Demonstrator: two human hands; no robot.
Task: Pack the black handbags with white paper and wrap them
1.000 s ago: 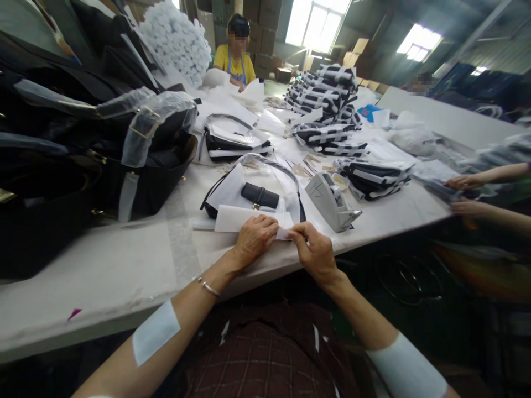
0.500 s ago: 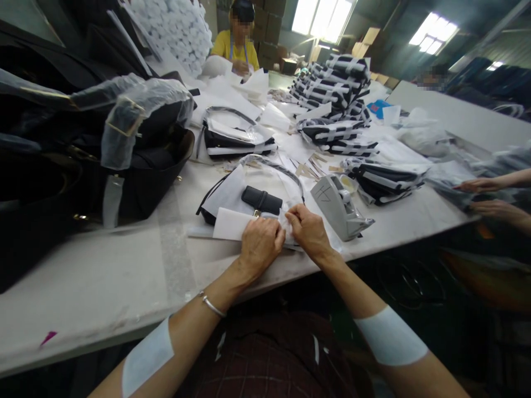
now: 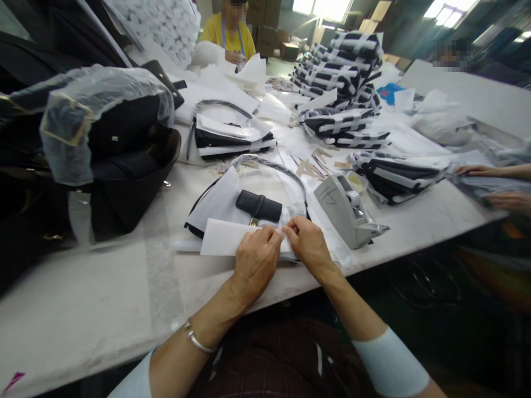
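A black handbag (image 3: pixel 194 229) lies on the table before me, wrapped in white sheets, with its covered strap (image 3: pixel 286 167) arched behind. A black flap with a buckle-like band (image 3: pixel 259 205) and a small gold clasp (image 3: pixel 254 221) shows on top. My left hand (image 3: pixel 258 255) is closed on a folded white packing sheet (image 3: pixel 222 237) along the bag's near side. Close beside it, my right hand (image 3: pixel 307 243) pinches at the sheet's right end; what is between its fingertips is hidden. A grey tape dispenser (image 3: pixel 342 207) stands just right of my right hand.
Large black bags (image 3: pixel 124 166) crowd the left side. Behind lies another wrapped handbag (image 3: pixel 232 138), and a tall pile of wrapped bags (image 3: pixel 344 72) rises at the back. More wrapped bags (image 3: pixel 402 174) sit at right, near a co-worker's hands (image 3: pixel 481 171). A person in yellow (image 3: pixel 211 30) works opposite.
My right hand has moved slightly down and toward my left hand, so their fingertips now nearly meet at the sheet. The camera view has shifted a little.
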